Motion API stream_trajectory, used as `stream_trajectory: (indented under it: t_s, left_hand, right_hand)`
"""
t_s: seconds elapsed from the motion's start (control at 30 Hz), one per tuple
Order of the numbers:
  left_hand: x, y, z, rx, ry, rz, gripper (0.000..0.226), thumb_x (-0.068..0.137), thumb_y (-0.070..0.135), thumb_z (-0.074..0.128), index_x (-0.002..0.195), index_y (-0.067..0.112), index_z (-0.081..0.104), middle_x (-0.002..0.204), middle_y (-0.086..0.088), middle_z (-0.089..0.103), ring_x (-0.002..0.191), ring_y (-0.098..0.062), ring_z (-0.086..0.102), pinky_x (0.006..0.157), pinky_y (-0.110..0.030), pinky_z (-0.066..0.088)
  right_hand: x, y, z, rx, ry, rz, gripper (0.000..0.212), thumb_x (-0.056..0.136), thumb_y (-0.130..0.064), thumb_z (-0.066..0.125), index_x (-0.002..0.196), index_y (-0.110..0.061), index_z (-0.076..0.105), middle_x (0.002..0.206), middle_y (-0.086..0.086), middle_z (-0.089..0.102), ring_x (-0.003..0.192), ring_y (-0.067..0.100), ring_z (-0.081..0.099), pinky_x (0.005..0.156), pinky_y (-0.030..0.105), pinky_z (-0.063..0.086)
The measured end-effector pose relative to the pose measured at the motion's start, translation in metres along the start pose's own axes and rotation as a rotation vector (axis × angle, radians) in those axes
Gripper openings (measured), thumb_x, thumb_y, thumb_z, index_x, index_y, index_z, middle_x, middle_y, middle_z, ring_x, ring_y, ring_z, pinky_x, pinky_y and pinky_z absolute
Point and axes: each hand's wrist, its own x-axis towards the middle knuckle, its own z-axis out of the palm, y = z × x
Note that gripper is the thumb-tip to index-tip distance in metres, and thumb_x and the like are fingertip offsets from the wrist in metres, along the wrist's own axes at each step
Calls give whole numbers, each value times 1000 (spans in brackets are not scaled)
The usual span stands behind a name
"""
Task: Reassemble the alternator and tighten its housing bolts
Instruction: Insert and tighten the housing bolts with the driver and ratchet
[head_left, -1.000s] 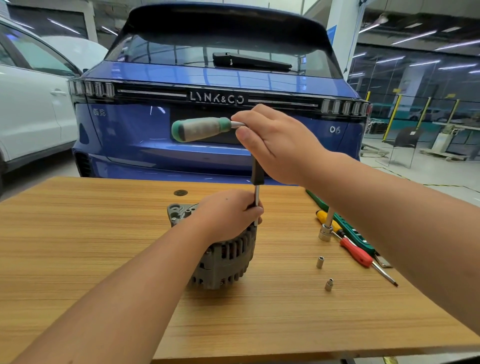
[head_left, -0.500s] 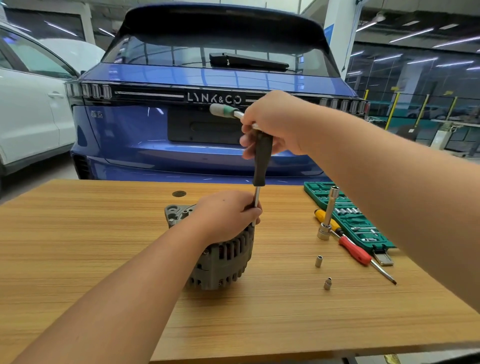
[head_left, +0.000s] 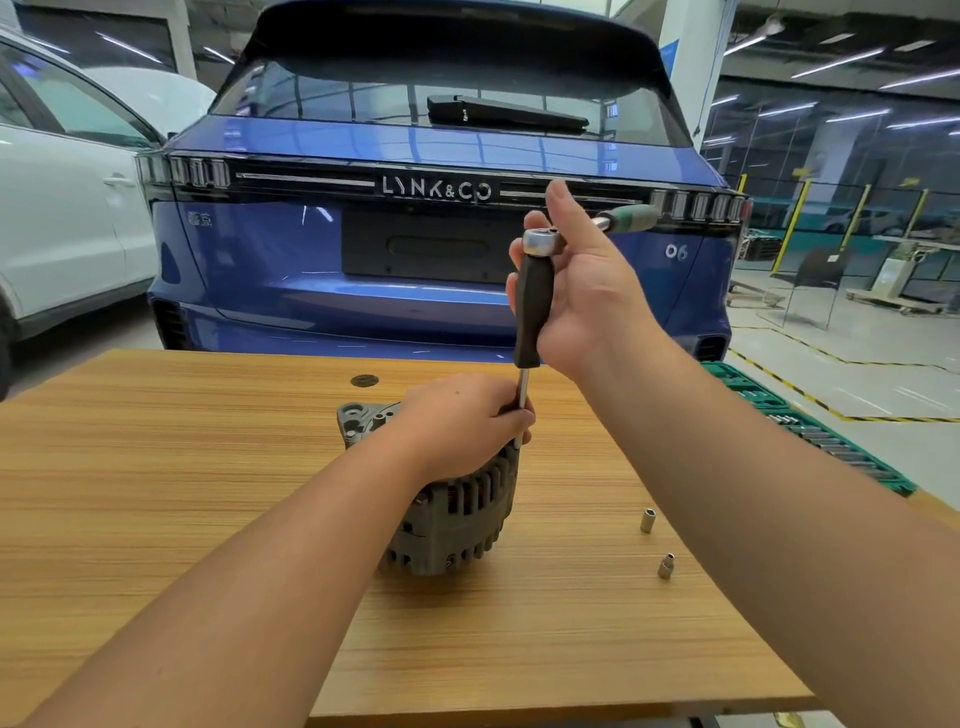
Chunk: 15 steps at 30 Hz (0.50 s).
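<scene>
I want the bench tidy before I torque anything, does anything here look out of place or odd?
Two small sockets, one and another, lie loose on the wooden table, right of the alternator, outside the green socket tray at the far right edge. Nothing looks spilled or damaged.

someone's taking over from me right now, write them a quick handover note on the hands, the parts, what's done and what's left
Left hand: rests on top of the alternator, fingers curled round the driver shaft, steadying it.
Right hand: grips the black driver handle, topped by a ratchet whose green grip points right.
Alternator stands upright on the wooden table, housing together. Two loose sockets lie to its right; green socket tray at the table's right edge.
Done: housing reassembled, tool set over a bolt.
Left: tighten it; the other bolts cannot be judged.
</scene>
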Motion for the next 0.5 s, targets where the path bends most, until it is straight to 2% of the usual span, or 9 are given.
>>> stream_trajectory:
  t_s: [0.1,0.2,0.27,0.37,0.43,0.5]
  left_hand:
    - [-1,1,-2,-4,3,6,19,106,45,45,106,39,62,100,22,70,95,-1,61,75,-29,49]
    - [-1,0,-2,-10,-6,3,21,106,45,45,105,38,64,101,21,70,96,-3,62,79,-31,51]
    - [0,0,-1,-10,-4,-4,20,106,45,44,104,39,63,100,21,70,95,-2,61,76,-29,50]
    - [2,-1,1,7,8,-17,16,106,45,43,101,42,58,97,22,69,93,-1,60,76,-30,51]
    - [3,-1,2,18,5,-20,15,106,46,43,101,42,57,96,22,68,91,-1,61,77,-32,54]
    - [3,0,3,21,-6,-20,18,105,47,43,105,40,60,97,21,69,91,-2,62,78,-33,55]
  right_hand:
    - [-4,-2,-17,132,-304,101,4,82,-24,69,83,-20,68,88,-5,65,82,12,61,82,31,45]
    - [-3,-5,-23,133,-388,86,20,79,-11,70,83,-26,57,98,-5,70,86,15,67,82,36,49]
    - [-2,-3,-20,59,-314,-17,22,80,-7,73,84,-23,58,95,-4,72,84,16,68,79,36,50]
    - [-2,9,-11,-64,-101,-248,20,86,-4,74,90,-19,62,88,-5,73,81,12,70,73,29,55]
    - [-4,19,-5,-149,29,-407,18,85,-7,78,94,-16,66,87,-3,73,84,13,71,75,25,56]
    - [-6,26,-2,-159,91,-502,19,82,-10,80,94,-17,67,89,-1,73,88,16,71,79,28,55]
